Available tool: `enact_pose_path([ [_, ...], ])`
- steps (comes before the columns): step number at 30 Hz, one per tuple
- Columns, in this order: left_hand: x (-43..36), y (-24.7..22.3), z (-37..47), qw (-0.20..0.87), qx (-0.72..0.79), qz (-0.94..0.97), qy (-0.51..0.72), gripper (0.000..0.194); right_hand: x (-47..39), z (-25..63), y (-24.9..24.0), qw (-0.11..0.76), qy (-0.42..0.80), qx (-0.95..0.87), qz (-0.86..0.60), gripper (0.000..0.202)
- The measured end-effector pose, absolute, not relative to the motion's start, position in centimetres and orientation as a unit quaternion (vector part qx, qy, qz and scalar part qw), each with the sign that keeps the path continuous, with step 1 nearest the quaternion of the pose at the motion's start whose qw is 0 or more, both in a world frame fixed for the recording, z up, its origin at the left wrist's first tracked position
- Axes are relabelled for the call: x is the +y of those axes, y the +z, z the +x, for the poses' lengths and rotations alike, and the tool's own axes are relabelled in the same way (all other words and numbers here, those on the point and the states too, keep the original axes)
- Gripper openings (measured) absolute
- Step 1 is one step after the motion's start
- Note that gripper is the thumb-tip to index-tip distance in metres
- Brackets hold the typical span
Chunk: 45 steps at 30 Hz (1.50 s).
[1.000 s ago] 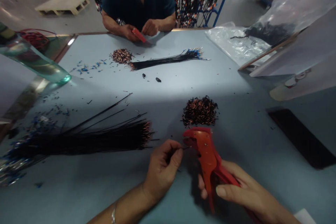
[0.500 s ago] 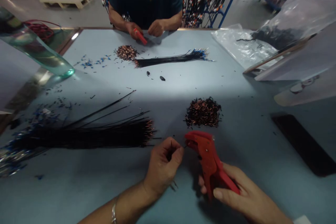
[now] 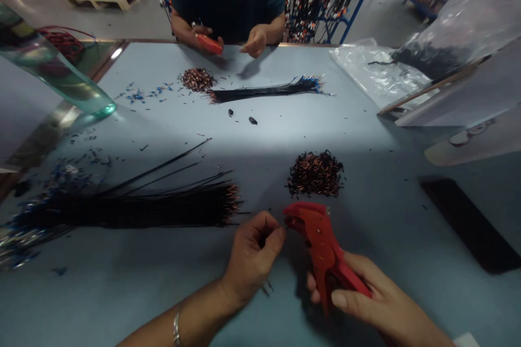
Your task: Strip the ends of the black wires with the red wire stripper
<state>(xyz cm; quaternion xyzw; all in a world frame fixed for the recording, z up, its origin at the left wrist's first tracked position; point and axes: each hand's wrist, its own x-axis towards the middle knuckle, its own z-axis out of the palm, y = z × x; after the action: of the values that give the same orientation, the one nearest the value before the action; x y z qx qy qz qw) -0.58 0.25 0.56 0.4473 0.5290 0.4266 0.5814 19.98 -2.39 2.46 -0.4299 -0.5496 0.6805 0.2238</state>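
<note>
My left hand point(image 3: 256, 255) is closed in a pinch on thin black wires, whose ends poke out below the fingers. Its fingertips are right beside the jaws of a red wire stripper point(image 3: 321, 241). My right hand point(image 3: 366, 298) is wrapped around the stripper's handles, with the jaws pointing left toward the pinch. Left of my left hand lies a thick bundle of black wires point(image 3: 146, 209) with bare copper ends at its right. Beyond the stripper is a pile of black and copper wire scraps point(image 3: 315, 173).
Across the table a person point(image 3: 228, 5) holds a red tool point(image 3: 209, 43). Before them lie a smaller wire bundle point(image 3: 264, 90) and a copper scrap heap point(image 3: 197, 80). A phone point(image 3: 472, 225) is at right, a glass bottle point(image 3: 61, 73) at left, clear plastic bags point(image 3: 366, 65) at back right.
The stripper has shifted slightly left, its jaws closer to my left fingertips. My left hand has hardly moved. The other person's hands have moved a little apart.
</note>
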Motion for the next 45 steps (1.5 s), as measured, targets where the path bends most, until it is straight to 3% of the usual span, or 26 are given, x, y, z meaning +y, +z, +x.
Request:
enact_pose_path([
  [7,0.3,0.7,-0.5,0.54,0.559,0.496,0.388,0.022,-2.1,20.0,2.2,0.267,0.706,-0.496,-0.43,0.041],
  [15,0.3,0.6,-0.3,0.54,0.537,0.529,0.374,0.021,-2.2,19.4,3.0,0.216,0.653,-0.561,-0.461,0.041],
  [24,0.1,0.1,-0.3,0.6,0.489,0.502,0.386,0.025,-2.3,18.5,4.5,0.235,0.382,-0.748,-0.49,0.024],
  [30,0.3,0.8,-0.2,0.644,0.438,0.484,0.399,0.038,-2.6,18.2,3.7,0.247,0.27,-0.807,-0.463,0.043],
  [34,0.4,1.2,-0.1,0.671,0.417,0.453,0.413,0.034,-2.7,18.5,2.4,0.236,0.169,-0.84,-0.458,0.051],
  [45,0.4,1.1,-0.2,0.688,0.425,0.434,0.397,0.009,-2.6,19.0,1.6,0.242,0.129,-0.851,-0.448,0.053],
])
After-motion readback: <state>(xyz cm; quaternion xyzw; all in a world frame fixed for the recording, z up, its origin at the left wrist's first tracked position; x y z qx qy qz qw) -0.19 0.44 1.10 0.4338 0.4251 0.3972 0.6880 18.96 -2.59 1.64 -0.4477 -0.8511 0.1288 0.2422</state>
